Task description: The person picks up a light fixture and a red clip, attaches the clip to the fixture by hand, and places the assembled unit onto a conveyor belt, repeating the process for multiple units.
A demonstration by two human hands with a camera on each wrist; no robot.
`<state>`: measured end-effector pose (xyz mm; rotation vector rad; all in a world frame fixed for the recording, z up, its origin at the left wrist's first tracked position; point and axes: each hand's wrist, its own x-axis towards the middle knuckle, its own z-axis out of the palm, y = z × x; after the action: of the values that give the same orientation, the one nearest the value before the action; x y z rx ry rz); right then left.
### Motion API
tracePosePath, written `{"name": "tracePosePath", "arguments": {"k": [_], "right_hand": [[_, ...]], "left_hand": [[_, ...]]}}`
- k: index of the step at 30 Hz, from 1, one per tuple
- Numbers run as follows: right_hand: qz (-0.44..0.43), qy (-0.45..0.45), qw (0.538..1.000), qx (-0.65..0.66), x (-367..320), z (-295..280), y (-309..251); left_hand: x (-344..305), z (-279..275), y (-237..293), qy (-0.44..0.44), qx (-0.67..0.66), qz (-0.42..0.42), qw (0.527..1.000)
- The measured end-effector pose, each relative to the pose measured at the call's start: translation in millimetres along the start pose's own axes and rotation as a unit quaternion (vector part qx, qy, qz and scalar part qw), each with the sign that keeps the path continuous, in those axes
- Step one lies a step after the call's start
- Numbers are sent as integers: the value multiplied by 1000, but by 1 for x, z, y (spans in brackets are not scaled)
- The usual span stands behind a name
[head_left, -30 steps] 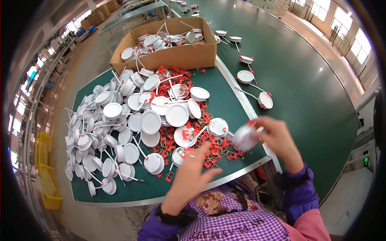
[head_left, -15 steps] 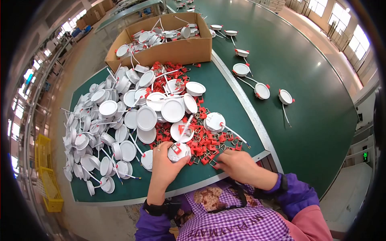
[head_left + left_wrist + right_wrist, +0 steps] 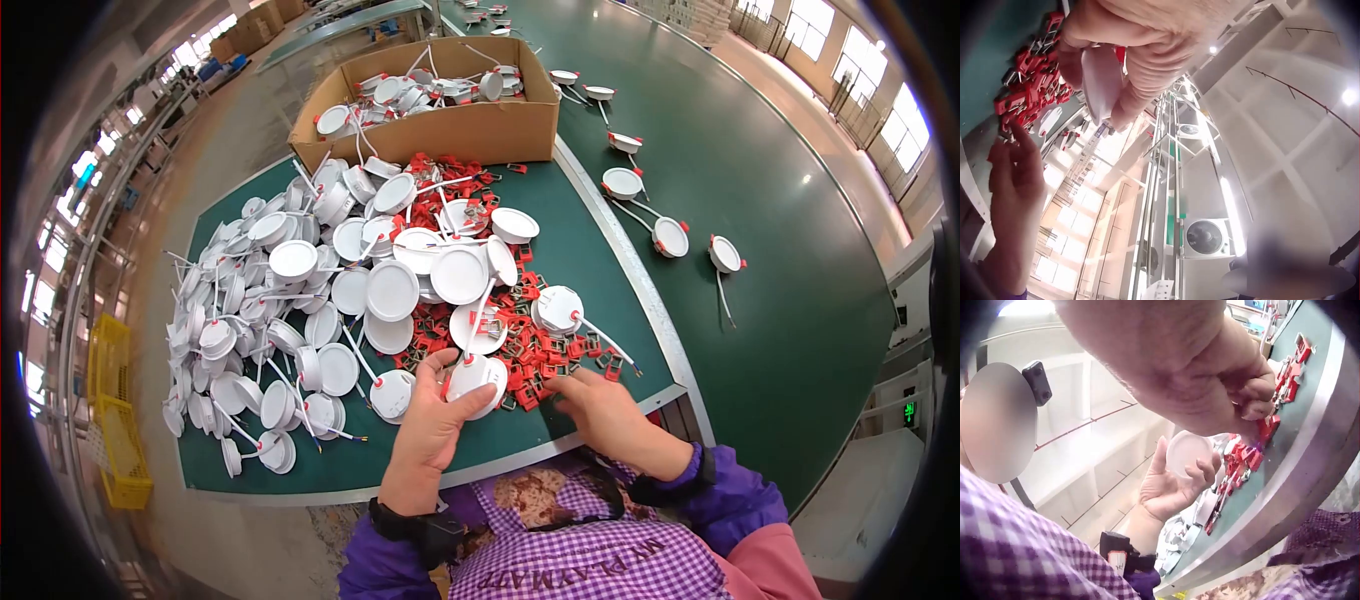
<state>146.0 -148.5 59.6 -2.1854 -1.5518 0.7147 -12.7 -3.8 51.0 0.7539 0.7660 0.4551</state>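
Observation:
My left hand (image 3: 425,425) grips a round white downlight (image 3: 478,383) by its rim, back side up, its white cable pointing away from me. A red clip shows at the lamp's left side. In the right wrist view, the left fingers curl around the lamp's smooth white face (image 3: 1189,454). To the right, my right hand (image 3: 605,415) has its fingers curled at the near edge of a pile of red clips (image 3: 520,350). In the right wrist view its thumb and forefinger close on a red clip (image 3: 1268,429), partly hidden by the fingers.
A heap of white downlights (image 3: 270,320) covers the table's left half. Behind it stands a cardboard box (image 3: 440,138) of more lamps. Beyond a metal rail (image 3: 630,260), several lamps with red clips lie on the green belt (image 3: 790,300). Yellow crates (image 3: 122,420) stand at left.
The right hand has let go of a downlight, which now lies on the belt, and moved back to the clips. The left hand has picked up another downlight and turned it.

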Motion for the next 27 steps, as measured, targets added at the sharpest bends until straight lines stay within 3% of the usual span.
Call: {"name": "tracePosePath", "arguments": {"k": [4,6,7,10,11,13,17,19,23,27], "right_hand": [[-70,120,982,124,5,-19,-2],[91,81,946,299,5,-28,-8],[51,140,936,318,6,-23,-6],[43,182,911,367,11,-19,0],[40,187,910,368,13,-19,1],[-36,294,922,248,18,-19,0],[12,315,892,324,28,-17,-14],[-71,347,900,254,35,-9,-12],[-127,314,923,184,36,-4,-14],[-120,285,940,147,32,-6,-20]], "left_hand": [[4,10,-8,-38,-44,-6,998],[7,13,-13,-38,-161,-16,986],[8,16,-16,-37,-151,9,988],[7,25,-23,-31,-142,38,989],[7,28,-26,-31,-122,58,990],[6,32,-27,-25,-105,64,992],[4,41,-29,12,-71,94,993],[6,42,-32,24,-59,120,991],[8,43,-35,10,-17,174,985],[12,37,-38,11,14,205,979]]}}
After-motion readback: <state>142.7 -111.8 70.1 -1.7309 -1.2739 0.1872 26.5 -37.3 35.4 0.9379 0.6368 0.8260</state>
